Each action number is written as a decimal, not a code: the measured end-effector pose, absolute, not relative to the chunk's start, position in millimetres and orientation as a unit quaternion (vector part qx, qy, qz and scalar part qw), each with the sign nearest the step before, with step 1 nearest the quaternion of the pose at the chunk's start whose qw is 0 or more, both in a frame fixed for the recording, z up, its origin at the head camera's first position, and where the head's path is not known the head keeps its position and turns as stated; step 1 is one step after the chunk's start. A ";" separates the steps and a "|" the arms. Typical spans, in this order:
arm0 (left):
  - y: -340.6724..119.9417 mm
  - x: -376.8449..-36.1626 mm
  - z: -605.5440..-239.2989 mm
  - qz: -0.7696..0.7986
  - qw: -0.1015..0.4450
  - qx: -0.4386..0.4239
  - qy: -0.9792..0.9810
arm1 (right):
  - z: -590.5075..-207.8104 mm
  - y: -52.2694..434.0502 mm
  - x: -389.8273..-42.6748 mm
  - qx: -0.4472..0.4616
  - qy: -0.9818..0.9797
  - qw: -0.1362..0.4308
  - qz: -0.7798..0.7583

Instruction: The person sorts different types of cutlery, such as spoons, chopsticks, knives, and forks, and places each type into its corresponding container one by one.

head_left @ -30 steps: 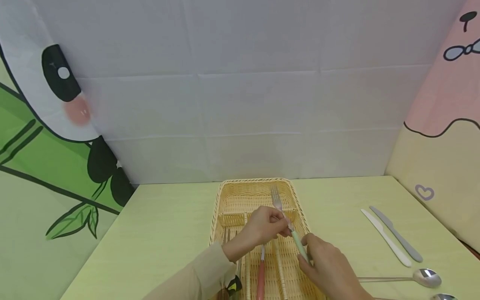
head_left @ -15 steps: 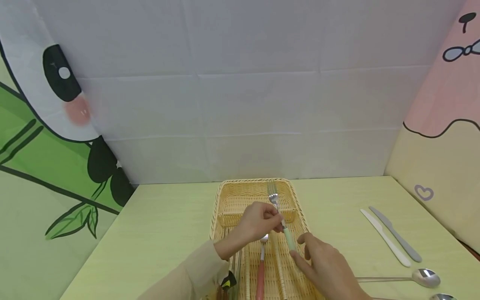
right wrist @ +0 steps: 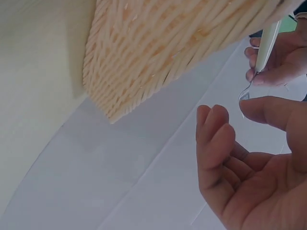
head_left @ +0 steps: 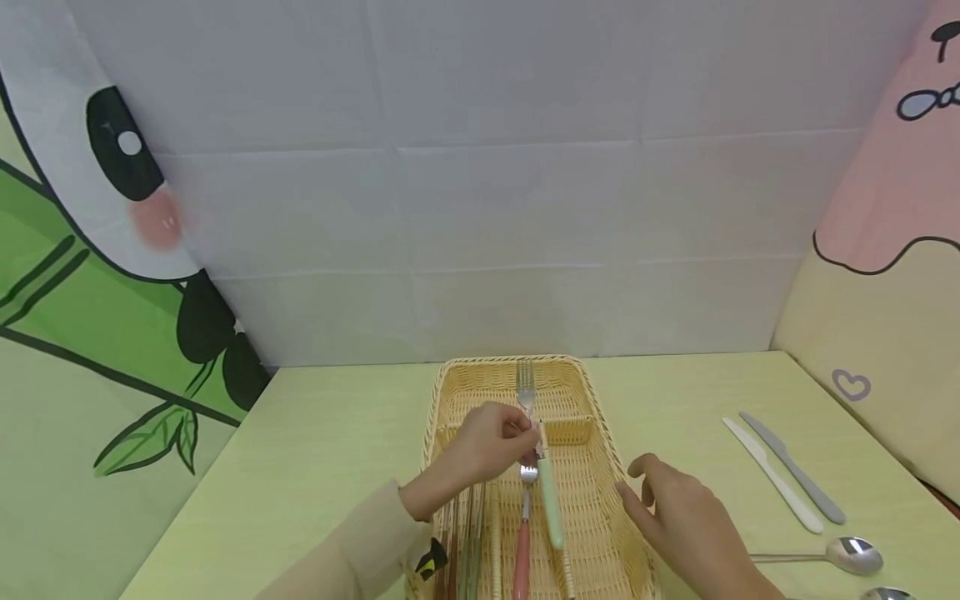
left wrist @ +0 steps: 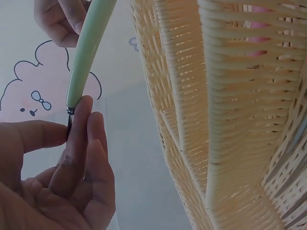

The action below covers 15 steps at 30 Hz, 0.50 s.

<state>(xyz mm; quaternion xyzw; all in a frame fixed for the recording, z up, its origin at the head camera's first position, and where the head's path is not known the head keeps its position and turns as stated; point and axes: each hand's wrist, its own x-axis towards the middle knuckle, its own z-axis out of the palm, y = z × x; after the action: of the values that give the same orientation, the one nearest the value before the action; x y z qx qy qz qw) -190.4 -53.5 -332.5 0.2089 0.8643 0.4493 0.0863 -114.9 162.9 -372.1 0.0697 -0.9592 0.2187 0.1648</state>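
My left hand (head_left: 491, 446) pinches a fork by its metal neck, above the wicker basket (head_left: 606, 442). The fork's pale green handle (head_left: 550, 504) points toward me, and its tines point to the far end of the basket. In the left wrist view, thumb and fingers grip just past the end of the green handle (left wrist: 88, 52). My right hand (head_left: 678, 512) is at the basket's right rim with fingers loosely bent and nothing between them. A fork with a red handle (head_left: 522, 550) lies in the basket's middle compartment, under the held fork.
Several chopsticks (head_left: 474, 542) lie in the left compartment. Right of the basket, on the table (head_left: 337, 450), are a white knife (head_left: 772, 475), a grey knife (head_left: 795, 471) and a spoon (head_left: 853, 556), with another spoon partly out of view. A wall (head_left: 517, 208) stands behind.
My left hand has carried the green-handled fork leftward, over the middle compartment. My right hand has let go of the handle and drawn away to the right.
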 end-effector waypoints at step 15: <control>-70.4 -186.1 -338.8 0.380 0.087 0.211 0.896 | -382.4 213.2 -131.5 0.043 -0.963 0.157 0.214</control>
<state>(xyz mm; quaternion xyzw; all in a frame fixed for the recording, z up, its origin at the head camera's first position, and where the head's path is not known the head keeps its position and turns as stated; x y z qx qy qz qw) -186.1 -70.4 -338.8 0.2113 0.8961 0.3804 0.0875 -131.5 213.2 -382.4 0.0427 -0.9632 0.2137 0.1570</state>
